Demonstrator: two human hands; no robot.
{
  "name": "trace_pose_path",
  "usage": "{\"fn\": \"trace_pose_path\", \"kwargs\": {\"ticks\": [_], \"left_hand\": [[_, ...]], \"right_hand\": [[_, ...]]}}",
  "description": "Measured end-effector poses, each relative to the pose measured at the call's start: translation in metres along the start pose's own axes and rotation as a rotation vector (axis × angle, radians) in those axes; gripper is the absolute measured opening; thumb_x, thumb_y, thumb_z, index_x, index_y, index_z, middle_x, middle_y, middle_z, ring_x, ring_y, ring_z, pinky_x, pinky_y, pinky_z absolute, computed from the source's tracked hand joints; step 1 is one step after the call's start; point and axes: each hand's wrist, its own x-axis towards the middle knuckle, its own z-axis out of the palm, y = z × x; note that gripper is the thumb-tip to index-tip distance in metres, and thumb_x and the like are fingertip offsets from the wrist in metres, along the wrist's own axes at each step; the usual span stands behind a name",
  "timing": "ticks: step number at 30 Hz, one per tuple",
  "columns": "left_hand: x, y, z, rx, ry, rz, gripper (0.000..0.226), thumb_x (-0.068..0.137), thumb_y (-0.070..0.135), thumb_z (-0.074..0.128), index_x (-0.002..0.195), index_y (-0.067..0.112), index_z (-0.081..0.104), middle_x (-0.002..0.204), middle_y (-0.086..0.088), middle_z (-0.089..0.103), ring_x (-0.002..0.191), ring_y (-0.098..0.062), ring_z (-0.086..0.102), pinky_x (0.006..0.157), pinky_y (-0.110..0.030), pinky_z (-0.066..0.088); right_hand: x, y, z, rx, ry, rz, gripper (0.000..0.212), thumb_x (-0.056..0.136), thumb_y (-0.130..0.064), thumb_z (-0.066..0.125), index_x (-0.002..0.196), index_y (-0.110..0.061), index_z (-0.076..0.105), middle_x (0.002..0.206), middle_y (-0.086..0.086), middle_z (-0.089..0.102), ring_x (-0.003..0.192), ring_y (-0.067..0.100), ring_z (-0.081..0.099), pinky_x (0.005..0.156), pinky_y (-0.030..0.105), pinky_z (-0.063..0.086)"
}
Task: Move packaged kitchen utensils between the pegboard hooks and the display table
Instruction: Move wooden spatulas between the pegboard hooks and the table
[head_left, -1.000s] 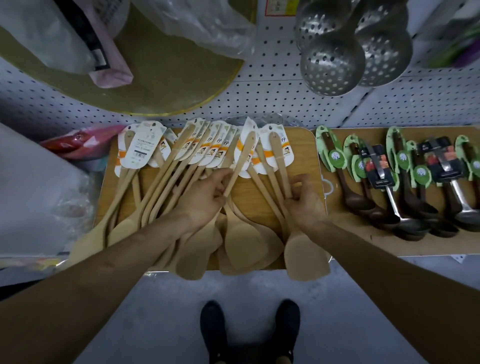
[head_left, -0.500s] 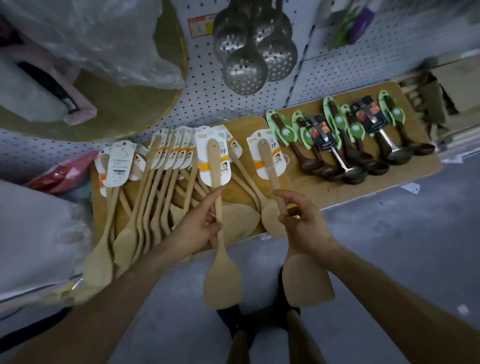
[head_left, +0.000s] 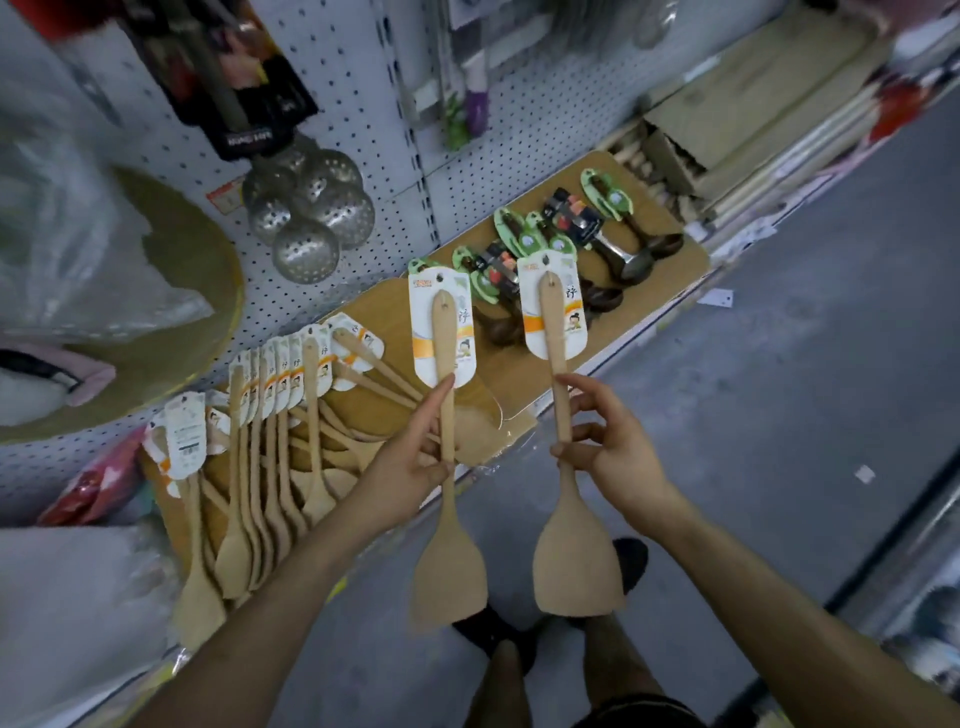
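Your left hand (head_left: 410, 467) pinches a wooden spatula (head_left: 445, 467) by mid-handle, blade hanging low at the bottom centre of the frame, header card up. Your right hand (head_left: 618, 457) does the same with a second spatula (head_left: 563, 467), fingers loosely curled round the shaft. Both are held clear of the bench (head_left: 670, 291), over the floor. That's the risk: light fingertip grips and heavy blades below, so either one could swivel or slip and drop at your feet. Left of centre, the row of carded spatulas (head_left: 275, 415) overhangs the bench edge; brush it with your forearm and several may slide off. Up top, the pegboard (head_left: 374, 130) is crowded with strainers (head_left: 311, 218), so a card hole could miss its hook.
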Motion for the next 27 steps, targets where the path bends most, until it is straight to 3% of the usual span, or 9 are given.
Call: {"fn": "trace_pose_path", "kwargs": {"ticks": [3, 6, 9, 12, 14, 17, 20, 23, 27], "left_hand": [[0.024, 0.040, 0.024, 0.020, -0.041, 0.049, 0.099, 0.095, -0.002, 0.072, 0.159, 0.059, 0.027, 0.103, 0.015, 0.070, 0.105, -0.014, 0.067, 0.098, -0.031, 0.054], [0.049, 0.086, 0.057, 0.016, -0.052, 0.100, 0.092, 0.097, -0.004, 0.070, 0.158, 0.055, 0.035, 0.100, -0.005, 0.066, 0.100, -0.021, 0.066, 0.099, -0.036, 0.054], [0.073, 0.137, 0.094, 0.012, -0.079, 0.144, 0.087, 0.098, -0.005, 0.068, 0.156, 0.054, 0.040, 0.112, -0.009, 0.065, 0.103, -0.029, 0.062, 0.100, -0.045, 0.055], [0.099, 0.189, 0.132, 0.047, -0.110, 0.196, 0.089, 0.096, -0.004, 0.070, 0.154, 0.057, 0.042, 0.123, -0.010, 0.064, 0.101, -0.037, 0.058, 0.095, -0.049, 0.055], [0.119, 0.223, 0.158, 0.059, -0.109, 0.248, 0.091, 0.095, -0.005, 0.071, 0.152, 0.060, 0.043, 0.121, 0.006, 0.065, 0.094, -0.027, 0.058, 0.094, -0.041, 0.056], [0.151, 0.273, 0.198, 0.045, -0.131, 0.310, 0.088, 0.097, -0.008, 0.066, 0.147, 0.063, 0.048, 0.121, 0.000, 0.065, 0.087, -0.007, 0.053, 0.089, -0.023, 0.052], [0.178, 0.326, 0.241, 0.038, -0.194, 0.342, 0.080, 0.100, -0.008, 0.062, 0.149, 0.054, 0.052, 0.119, -0.008, 0.064, 0.097, -0.015, 0.055, 0.089, -0.020, 0.053], [0.207, 0.379, 0.282, 0.053, -0.250, 0.396, 0.072, 0.101, -0.013, 0.057, 0.152, 0.037, 0.052, 0.108, -0.003, 0.060, 0.087, -0.010, 0.049, 0.081, -0.013, 0.049], [0.254, 0.439, 0.327, 0.109, -0.275, 0.511, 0.076, 0.100, -0.013, 0.055, 0.149, 0.045, 0.049, 0.127, -0.003, 0.058, 0.082, -0.008, 0.049, 0.084, -0.012, 0.045]], "right_hand": [[-0.003, -0.013, -0.037, 0.049, 0.039, -0.007, 0.076, 0.085, 0.020, 0.071, 0.141, -0.031, 0.057, 0.115, 0.009, 0.056, 0.087, 0.023, 0.066, 0.077, 0.040, 0.067], [-0.005, -0.025, -0.085, 0.105, 0.066, -0.040, 0.068, 0.090, 0.018, 0.068, 0.138, -0.028, 0.056, 0.111, 0.011, 0.058, 0.085, 0.021, 0.064, 0.076, 0.045, 0.067], [-0.006, -0.034, -0.143, 0.133, 0.094, -0.075, 0.058, 0.097, 0.012, 0.065, 0.136, -0.030, 0.057, 0.110, 0.010, 0.056, 0.081, 0.016, 0.064, 0.075, 0.043, 0.067], [-0.008, -0.045, -0.210, 0.134, 0.137, -0.097, 0.062, 0.095, 0.011, 0.066, 0.134, -0.037, 0.058, 0.117, 0.014, 0.051, 0.086, 0.020, 0.060, 0.079, 0.050, 0.065], [-0.012, -0.054, -0.256, 0.128, 0.168, -0.110, 0.067, 0.093, 0.014, 0.065, 0.137, -0.037, 0.057, 0.119, 0.012, 0.050, 0.091, 0.023, 0.059, 0.079, 0.050, 0.064], [-0.019, -0.070, -0.322, 0.111, 0.217, -0.145, 0.071, 0.091, 0.017, 0.064, 0.139, -0.034, 0.058, 0.122, 0.015, 0.050, 0.092, 0.024, 0.060, 0.076, 0.043, 0.064], [-0.024, -0.085, -0.384, 0.055, 0.277, -0.192, 0.075, 0.088, 0.017, 0.066, 0.140, -0.037, 0.058, 0.121, 0.012, 0.052, 0.095, 0.033, 0.061, 0.079, 0.038, 0.063], [-0.029, -0.100, -0.437, 0.022, 0.334, -0.244, 0.072, 0.094, 0.015, 0.062, 0.139, -0.041, 0.056, 0.119, 0.008, 0.054, 0.096, 0.030, 0.062, 0.081, 0.043, 0.062], [-0.027, -0.114, -0.497, 0.020, 0.416, -0.260, 0.072, 0.096, 0.014, 0.057, 0.136, -0.045, 0.055, 0.119, 0.014, 0.052, 0.099, 0.039, 0.058, 0.079, 0.055, 0.062]]}}
